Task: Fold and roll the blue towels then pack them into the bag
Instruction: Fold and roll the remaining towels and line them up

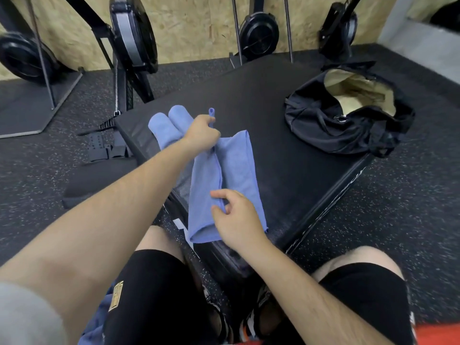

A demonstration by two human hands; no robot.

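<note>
Nearest, at 7 o'clock of the view, a bunch of blue cloth (pixel 97 317) lies by the person's left thigh. It is probably more towels waiting their turn.

Just past the knees, the right hand (pixel 237 216) rests on the near end of the blue towel (pixel 236 165). Its thumb and forefinger are narrowed to a pinch on the flap's long inner edge, and the other fingers are loosely curled. The towel lies on the padded black platform (pixel 286 150), running from 6 o'clock toward 12. It is folded along its length, with the flap edge near the middle. At its far end the left hand (pixel 202 131) is closed in a fist round the gathered corner, and a small hanging loop pokes up above the knuckles.

The step in hand looks like the lengthwise fold. To do it well:
- Draw the strip taut between the two hands.
- Lay the pinched edge straight along the opposite side.
- Press the crease flat before any rolling begins, or the roll will likely come out cone-shaped.
- Slide the near end further onto the platform first, because it seems to hang over the front edge.

At 11 o'clock from the left hand, two rolled towels (pixel 166 125) lie side by side, touching; matching their width would help packing. At 2 o'clock, well apart, the black bag (pixel 323 125) sits with its mouth open and pale lining showing. No blue is visible inside.
</note>
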